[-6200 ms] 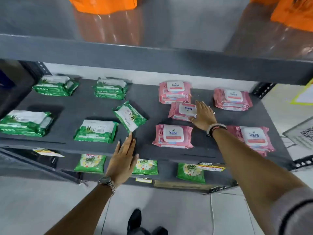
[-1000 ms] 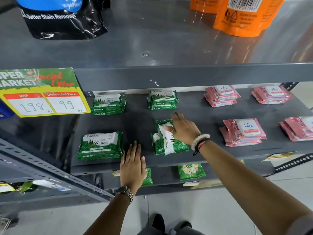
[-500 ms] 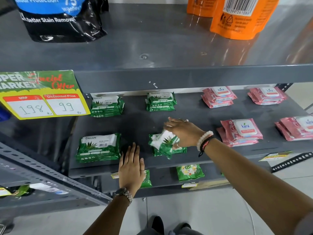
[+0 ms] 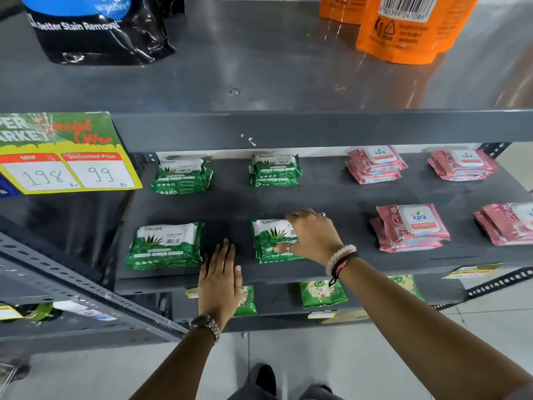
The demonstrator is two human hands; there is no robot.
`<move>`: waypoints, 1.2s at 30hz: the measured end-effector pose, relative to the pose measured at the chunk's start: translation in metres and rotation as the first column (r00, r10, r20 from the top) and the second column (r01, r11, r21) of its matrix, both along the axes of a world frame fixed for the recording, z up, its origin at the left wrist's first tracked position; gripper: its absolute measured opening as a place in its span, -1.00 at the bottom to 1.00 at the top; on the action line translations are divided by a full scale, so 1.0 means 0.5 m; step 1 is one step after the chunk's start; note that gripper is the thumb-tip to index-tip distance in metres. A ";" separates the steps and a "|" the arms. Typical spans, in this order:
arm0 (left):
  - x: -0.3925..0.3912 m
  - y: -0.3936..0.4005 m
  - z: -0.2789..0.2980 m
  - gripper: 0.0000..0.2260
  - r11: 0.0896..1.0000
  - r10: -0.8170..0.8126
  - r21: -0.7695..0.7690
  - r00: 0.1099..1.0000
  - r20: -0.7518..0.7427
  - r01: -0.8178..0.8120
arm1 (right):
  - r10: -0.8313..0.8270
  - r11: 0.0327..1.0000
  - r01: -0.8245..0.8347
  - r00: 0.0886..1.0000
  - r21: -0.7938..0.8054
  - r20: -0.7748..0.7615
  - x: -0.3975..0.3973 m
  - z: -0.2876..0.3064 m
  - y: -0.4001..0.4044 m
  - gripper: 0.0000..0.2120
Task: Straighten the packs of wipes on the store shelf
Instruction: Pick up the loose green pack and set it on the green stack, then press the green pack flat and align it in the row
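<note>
**Front green stack squared up under our right hand**

Turned askew and tipped up half a second ago, the glossy green plastic pack of aloe vera wipes (image 4: 272,241) now lies flat with its label facing us, topping a small stack in the front row of the dark grey metal shelf (image 4: 340,194). Our right hand (image 4: 310,235) grasps it from the right end, fingers over the far edge and thumb at the near edge. Our left hand (image 4: 220,280) holds nothing; it lies open and flat on the shelf's front lip, just left of the stack.

To the left sits the matching front green stack (image 4: 165,245), with two more green stacks (image 4: 181,176) in the back row. To the right lie the pink soft packs with white flip lids (image 4: 411,226), front and back.

We judge the risk to be in the letting go: the film looks slick, so a dragging thumb could pull the top pack off the one below, and a push toward us could nudge the stack over the lip onto the lower shelf.

Our hand covers the pack's right end, so we cannot tell whether it sits flush there. The rightmost pink stack (image 4: 507,226) is cut off by the frame, and the yellow-green price sign (image 4: 62,153) hides the shelf's left end.
</note>
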State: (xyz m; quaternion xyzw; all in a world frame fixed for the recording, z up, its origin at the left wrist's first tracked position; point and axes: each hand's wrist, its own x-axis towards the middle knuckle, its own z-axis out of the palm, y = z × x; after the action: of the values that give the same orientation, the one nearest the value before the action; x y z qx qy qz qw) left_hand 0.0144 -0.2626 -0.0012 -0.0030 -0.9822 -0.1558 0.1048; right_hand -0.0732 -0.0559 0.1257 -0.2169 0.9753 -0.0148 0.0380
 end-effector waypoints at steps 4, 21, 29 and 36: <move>0.002 0.002 0.003 -0.56 1.000 0.006 0.002 1.000 0.017 -0.006 | 0.013 1.000 -0.013 0.998 0.005 -0.062 0.007 -0.003 0.002 -0.33; -0.099 0.243 0.130 -0.44 0.993 -0.120 -0.018 0.991 -0.065 0.119 | -0.377 0.912 0.360 0.925 -0.198 -0.054 -0.076 0.007 0.390 -0.30; -0.107 0.256 0.097 -0.41 0.985 -0.129 -0.114 0.992 0.008 0.129 | -0.409 0.902 0.410 0.912 -0.132 0.037 -0.070 -0.057 0.467 -0.33; -0.104 0.260 0.094 -0.38 0.986 -0.128 -0.109 0.992 0.003 0.128 | -0.403 0.904 0.397 0.915 -0.160 -0.008 -0.076 -0.074 0.467 -0.37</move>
State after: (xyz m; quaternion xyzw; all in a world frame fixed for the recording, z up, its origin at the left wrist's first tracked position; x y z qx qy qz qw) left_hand -0.0375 -0.1328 0.0460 -0.0721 -0.9868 -0.1083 0.0965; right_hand -0.1110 0.1774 0.0889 -0.0147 0.9955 -0.0935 -0.0029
